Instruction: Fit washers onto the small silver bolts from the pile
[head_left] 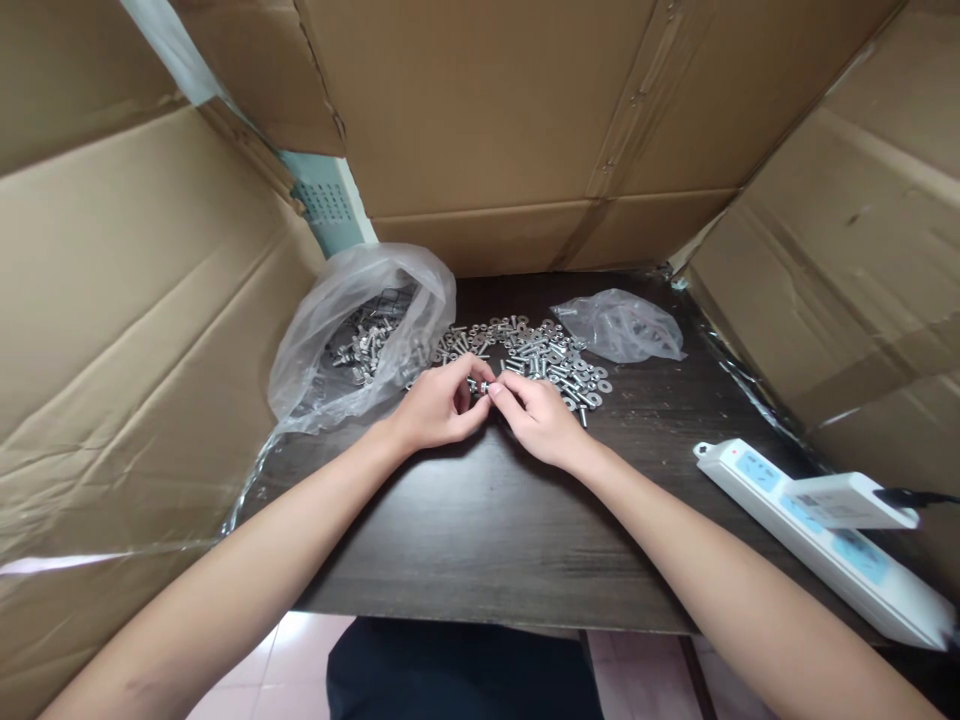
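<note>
Cardboard (487, 120) walls the table (420, 545) at 9, 12 and 3 o'clock, and a blue-green panel (328, 203) shows through a gap at 11. Taking the hands as the centre, left hand (441, 402) and right hand (536, 418) meet at the fingertips, both pinching a small metal part (485, 387), mostly hidden by the fingers, so its kind cannot be told. Bolts (534, 345) and washers (604, 386) lie heaped just beyond, from 12 to 3 o'clock, partly covered by the hands. At 10 a big bag (304, 355) gapes, holding more metal pieces (367, 345), its edge near the left hand. At 2, just past the heap, sits a crumpled small bag (626, 330). At 4, well apart from the hands, a strip (810, 549) carries a white adapter (855, 500) with a black cable (926, 497)
</note>
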